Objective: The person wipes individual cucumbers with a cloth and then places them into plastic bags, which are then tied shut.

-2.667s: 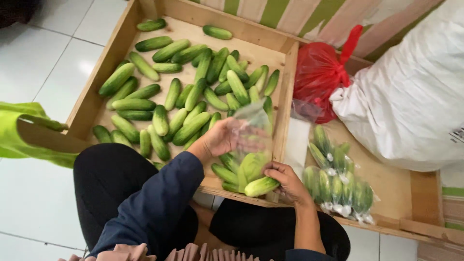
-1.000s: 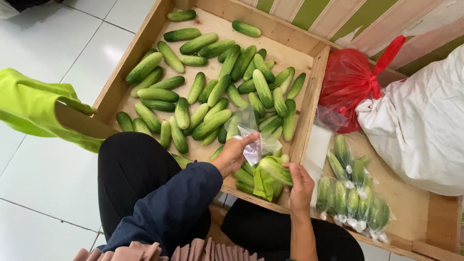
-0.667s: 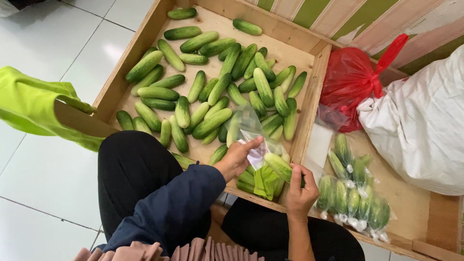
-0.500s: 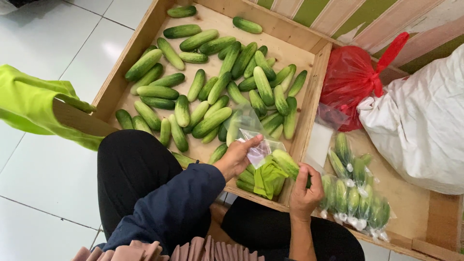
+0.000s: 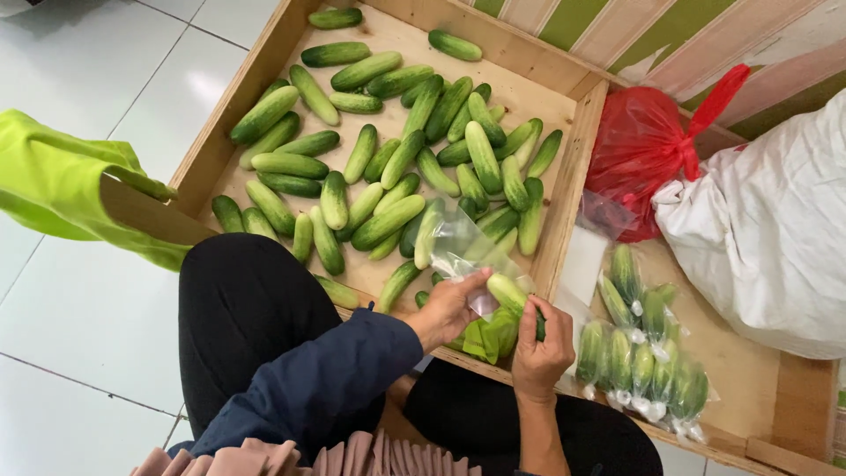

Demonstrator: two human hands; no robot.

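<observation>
My left hand (image 5: 451,308) pinches the mouth of a clear plastic bag (image 5: 467,249) at the near edge of a wooden crate (image 5: 564,207). My right hand (image 5: 541,348) is shut around a green cucumber (image 5: 508,291), its tip at the bag's opening. More cucumbers show inside the bag below, partly hidden by both hands. The crate holds several loose cucumbers (image 5: 388,220) spread over its floor.
Right of the crate wall lie several filled clear bags of cucumbers (image 5: 643,348) on a wooden tray. A tied red plastic bag (image 5: 648,150) and a big white sack (image 5: 767,229) sit beyond them. A lime-green cloth (image 5: 62,181) lies at left on white floor tiles.
My right hand has shifted rightward and lifted a cucumber up to the bag's mouth. My left hand has kept its hold on the bag.
</observation>
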